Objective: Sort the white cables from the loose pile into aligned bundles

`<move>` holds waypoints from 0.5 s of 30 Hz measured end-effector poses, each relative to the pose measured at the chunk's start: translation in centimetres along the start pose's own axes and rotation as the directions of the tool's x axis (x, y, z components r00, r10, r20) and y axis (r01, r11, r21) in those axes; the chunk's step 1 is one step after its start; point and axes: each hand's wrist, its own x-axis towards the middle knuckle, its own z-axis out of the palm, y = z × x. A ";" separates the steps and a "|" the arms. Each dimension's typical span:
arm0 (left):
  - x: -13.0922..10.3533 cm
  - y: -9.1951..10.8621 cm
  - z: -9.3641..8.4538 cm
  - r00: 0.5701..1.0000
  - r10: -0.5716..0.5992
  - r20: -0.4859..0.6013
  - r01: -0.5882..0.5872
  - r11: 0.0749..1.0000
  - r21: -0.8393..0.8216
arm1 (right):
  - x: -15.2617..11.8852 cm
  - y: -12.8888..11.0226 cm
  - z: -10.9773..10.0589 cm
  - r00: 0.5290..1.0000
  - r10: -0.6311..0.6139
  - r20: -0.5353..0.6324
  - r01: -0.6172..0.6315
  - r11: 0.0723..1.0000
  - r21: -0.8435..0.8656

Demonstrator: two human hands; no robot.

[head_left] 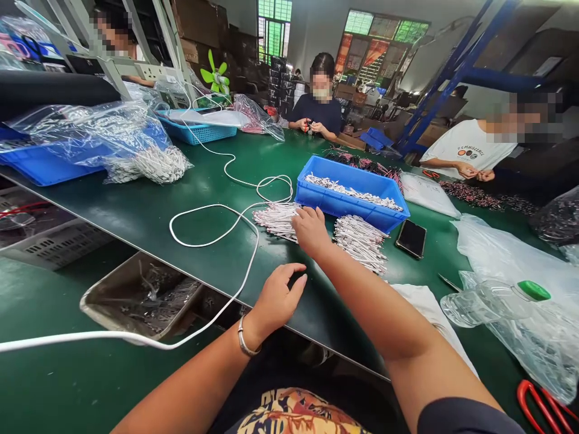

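Observation:
My right hand reaches over the green table and touches the right end of a pile of small white parts; its fingertips are partly lost against the pile. My left hand, with a bangle at the wrist, hovers near the table's front edge, thumb and fingers apart and nothing between them. Behind the right hand stands a blue bin holding more white pieces. A second pile of white parts lies right of the right hand, in front of the bin.
A white cable loops across the table's left side. To the right are a phone, a clear bottle, plastic bags and red-handled scissors. Bagged white parts lie at left. Other people sit around the table.

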 end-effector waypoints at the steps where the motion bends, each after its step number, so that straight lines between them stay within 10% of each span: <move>1: 0.0 0.0 0.0 1.000 0.008 0.010 -0.008 1.000 0.015 | 0.4 -0.1 0.4 1.000 0.010 0.020 -0.010 1.000 0.001; 8: 0.3 0.1 0.1 0.997 0.038 0.060 -0.042 0.997 0.059 | -2.2 -0.7 -0.6 1.000 0.004 0.017 -0.005 1.000 0.031; 15: 0.9 -0.9 0.6 0.975 0.124 0.186 -0.160 0.967 0.197 | -14.2 1.4 -5.9 0.987 -0.152 0.057 0.143 0.980 0.141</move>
